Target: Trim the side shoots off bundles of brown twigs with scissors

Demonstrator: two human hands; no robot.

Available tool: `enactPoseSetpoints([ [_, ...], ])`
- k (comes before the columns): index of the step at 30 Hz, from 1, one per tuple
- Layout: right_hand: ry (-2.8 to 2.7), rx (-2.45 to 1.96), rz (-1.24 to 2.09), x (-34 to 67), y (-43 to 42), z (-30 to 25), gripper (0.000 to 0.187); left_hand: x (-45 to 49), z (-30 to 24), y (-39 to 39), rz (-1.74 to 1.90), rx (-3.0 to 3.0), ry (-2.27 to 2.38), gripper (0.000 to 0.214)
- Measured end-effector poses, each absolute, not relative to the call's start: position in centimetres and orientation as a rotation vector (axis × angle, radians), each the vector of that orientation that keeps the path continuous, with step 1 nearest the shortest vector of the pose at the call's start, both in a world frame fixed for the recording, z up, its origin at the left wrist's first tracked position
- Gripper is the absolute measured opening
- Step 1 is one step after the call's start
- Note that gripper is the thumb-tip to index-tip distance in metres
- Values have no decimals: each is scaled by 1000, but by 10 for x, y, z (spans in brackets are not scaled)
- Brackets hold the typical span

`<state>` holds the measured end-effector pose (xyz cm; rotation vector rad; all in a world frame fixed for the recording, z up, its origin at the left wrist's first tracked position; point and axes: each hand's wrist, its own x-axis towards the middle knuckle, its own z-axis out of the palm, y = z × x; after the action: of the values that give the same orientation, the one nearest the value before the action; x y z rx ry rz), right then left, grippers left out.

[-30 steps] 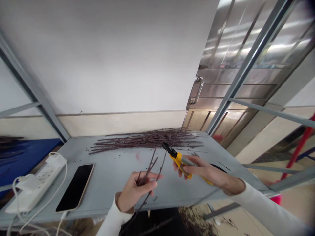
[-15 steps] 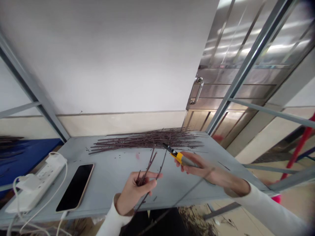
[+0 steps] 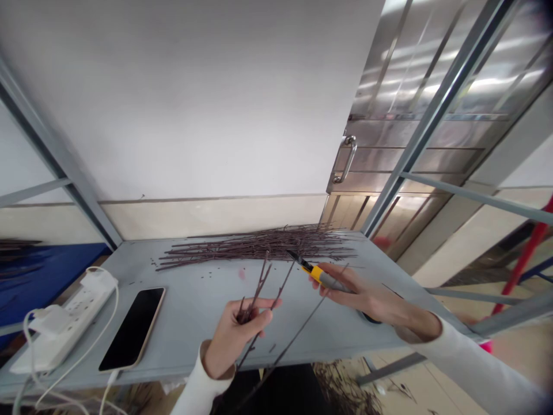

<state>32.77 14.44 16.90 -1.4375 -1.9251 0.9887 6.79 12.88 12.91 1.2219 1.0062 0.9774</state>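
My left hand (image 3: 242,331) is closed around a small bunch of thin dark twigs (image 3: 260,285), their tips pointing up and away. One twig (image 3: 283,285) between its fingertips leans toward the black blades of the pruning shears. My right hand (image 3: 352,291) grips these pruning shears (image 3: 317,274), which have yellow and grey handles. A long twig (image 3: 298,334) runs slanting from beside my right hand down toward my lap; what holds it I cannot tell. Behind both hands lies a wide pile of dark twigs (image 3: 242,246) on the grey table (image 3: 190,311).
A phone (image 3: 133,328) with a cable lies on the left, beside a white power strip (image 3: 71,323) with plugs and cords. Grey metal posts (image 3: 410,138) rise at the table's corners. Cut twigs (image 3: 345,392) litter the floor below. A steel door (image 3: 389,144) stands behind right.
My right hand and the shears have shifted slightly right and down. The bunch in my left hand has tilted a little to the left. The long slanting twig has swung and shows more sharply.
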Motion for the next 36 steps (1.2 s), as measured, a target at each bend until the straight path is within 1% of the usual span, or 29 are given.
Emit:
enactPoseSetpoints([
  [3, -1949, -1320, 1135, 328, 145, 167, 34, 67, 127, 129, 980, 1229, 1005, 40],
  [7, -1960, -1308, 1143, 328, 147, 169, 33, 66, 126, 129, 985, 1215, 1000, 41],
  [11, -1958, -1379, 1151, 326, 144, 175, 39, 66, 128, 129, 984, 1222, 1005, 40],
  [17, -1942, -1351, 1183, 319, 139, 180, 35, 64, 132, 128, 975, 1252, 1009, 39],
  [22, -1884, -1375, 1210, 324, 139, 173, 37, 62, 132, 127, 960, 1249, 1033, 41],
  [25, -1857, -1434, 1199, 324, 138, 176, 40, 62, 131, 127, 955, 1235, 1027, 42],
  [28, -1880, -1477, 1136, 322, 137, 182, 39, 64, 132, 126, 959, 1222, 1029, 41],
  [36, -1903, -1324, 1115, 325, 139, 170, 34, 63, 134, 125, 959, 1287, 1037, 38],
])
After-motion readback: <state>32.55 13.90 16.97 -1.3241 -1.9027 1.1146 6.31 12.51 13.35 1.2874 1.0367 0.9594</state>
